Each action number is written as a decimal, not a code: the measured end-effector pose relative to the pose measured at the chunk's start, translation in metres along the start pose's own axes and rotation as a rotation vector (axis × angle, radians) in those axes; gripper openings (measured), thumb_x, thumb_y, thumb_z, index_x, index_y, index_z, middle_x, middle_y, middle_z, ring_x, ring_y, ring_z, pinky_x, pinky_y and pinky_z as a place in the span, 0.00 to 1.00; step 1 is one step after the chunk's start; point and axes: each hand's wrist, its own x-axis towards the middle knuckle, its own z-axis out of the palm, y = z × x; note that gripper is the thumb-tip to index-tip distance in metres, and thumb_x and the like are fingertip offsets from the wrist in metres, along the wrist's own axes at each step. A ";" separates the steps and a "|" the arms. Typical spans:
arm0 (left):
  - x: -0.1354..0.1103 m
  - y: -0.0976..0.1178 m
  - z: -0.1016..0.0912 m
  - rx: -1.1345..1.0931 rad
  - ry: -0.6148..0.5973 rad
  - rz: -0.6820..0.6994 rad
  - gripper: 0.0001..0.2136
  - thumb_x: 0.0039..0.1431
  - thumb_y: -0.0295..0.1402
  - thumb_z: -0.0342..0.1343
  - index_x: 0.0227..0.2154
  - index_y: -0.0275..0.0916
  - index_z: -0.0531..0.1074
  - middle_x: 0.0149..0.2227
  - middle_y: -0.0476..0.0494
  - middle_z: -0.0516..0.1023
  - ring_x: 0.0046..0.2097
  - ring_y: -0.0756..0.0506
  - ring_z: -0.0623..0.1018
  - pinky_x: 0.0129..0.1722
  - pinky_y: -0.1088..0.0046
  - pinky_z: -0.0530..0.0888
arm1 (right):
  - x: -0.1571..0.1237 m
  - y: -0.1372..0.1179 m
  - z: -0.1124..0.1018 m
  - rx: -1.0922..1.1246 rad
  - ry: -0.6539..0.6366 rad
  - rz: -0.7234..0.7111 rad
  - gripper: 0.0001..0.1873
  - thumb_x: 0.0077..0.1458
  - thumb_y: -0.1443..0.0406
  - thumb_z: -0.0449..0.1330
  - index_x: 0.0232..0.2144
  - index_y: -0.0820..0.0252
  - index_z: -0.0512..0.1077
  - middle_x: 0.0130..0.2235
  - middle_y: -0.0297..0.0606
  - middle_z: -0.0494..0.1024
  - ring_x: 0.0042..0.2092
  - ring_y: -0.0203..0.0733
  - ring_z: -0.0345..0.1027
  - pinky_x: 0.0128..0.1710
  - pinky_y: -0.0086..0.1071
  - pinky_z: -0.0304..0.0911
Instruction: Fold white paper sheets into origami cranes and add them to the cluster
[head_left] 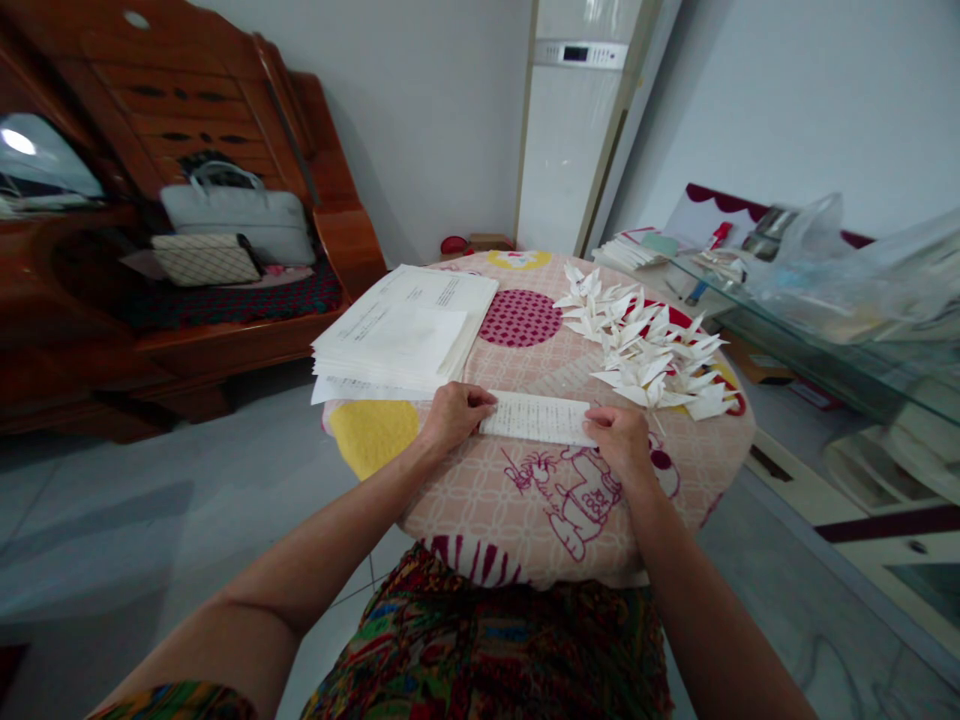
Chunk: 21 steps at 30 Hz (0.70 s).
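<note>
Between my hands lies a long narrow folded sheet of paper [537, 418] with print on its upper face, just above the cloth-covered round table [480, 490]. My left hand [459, 415] pinches its left end between thumb and fingers. At the other end, my right hand [619, 435] grips the right edge in the same way. Just beyond my left hand sits a thick stack of paper [397, 330], with smaller sheets on top. Several folded white paper cranes [649, 345] are heaped beyond my right hand.
A glass-topped cabinet [825, 330] with plastic bags and more papers stands close on the right. To the left is a carved wooden sofa [247, 345] holding a pale handbag [240, 220]. A tall white air conditioner [562, 150] stands behind the table.
</note>
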 end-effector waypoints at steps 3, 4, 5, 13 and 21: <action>-0.001 0.001 0.000 0.001 -0.002 -0.006 0.10 0.53 0.26 0.60 0.38 0.34 0.82 0.21 0.49 0.77 0.20 0.52 0.71 0.25 0.77 0.68 | 0.000 0.000 0.000 -0.011 -0.010 0.021 0.15 0.41 0.65 0.60 0.31 0.61 0.83 0.29 0.40 0.84 0.33 0.49 0.78 0.38 0.37 0.72; -0.001 0.001 0.000 0.000 -0.004 -0.003 0.10 0.53 0.26 0.60 0.38 0.34 0.82 0.21 0.49 0.77 0.20 0.53 0.71 0.24 0.77 0.68 | 0.000 0.000 0.000 -0.013 -0.014 0.023 0.15 0.41 0.65 0.60 0.32 0.61 0.83 0.30 0.40 0.84 0.33 0.49 0.78 0.39 0.38 0.73; 0.000 0.000 0.000 0.000 -0.006 0.001 0.10 0.53 0.26 0.60 0.38 0.34 0.82 0.21 0.50 0.77 0.20 0.53 0.71 0.24 0.78 0.68 | 0.000 -0.001 0.000 -0.015 -0.016 0.022 0.15 0.41 0.65 0.60 0.32 0.61 0.83 0.29 0.40 0.84 0.33 0.49 0.78 0.39 0.38 0.73; 0.002 -0.002 0.001 0.017 -0.009 0.000 0.09 0.53 0.26 0.61 0.37 0.35 0.82 0.20 0.51 0.76 0.20 0.53 0.71 0.24 0.78 0.67 | -0.001 -0.006 -0.001 -0.066 -0.043 0.055 0.16 0.43 0.67 0.60 0.35 0.64 0.83 0.32 0.42 0.85 0.35 0.47 0.79 0.39 0.34 0.71; 0.003 -0.003 0.002 0.005 -0.013 0.007 0.09 0.54 0.25 0.61 0.37 0.34 0.82 0.20 0.51 0.76 0.20 0.54 0.70 0.23 0.79 0.67 | -0.002 -0.006 -0.002 -0.086 -0.049 0.044 0.18 0.45 0.68 0.60 0.38 0.66 0.83 0.34 0.44 0.85 0.36 0.47 0.79 0.40 0.34 0.71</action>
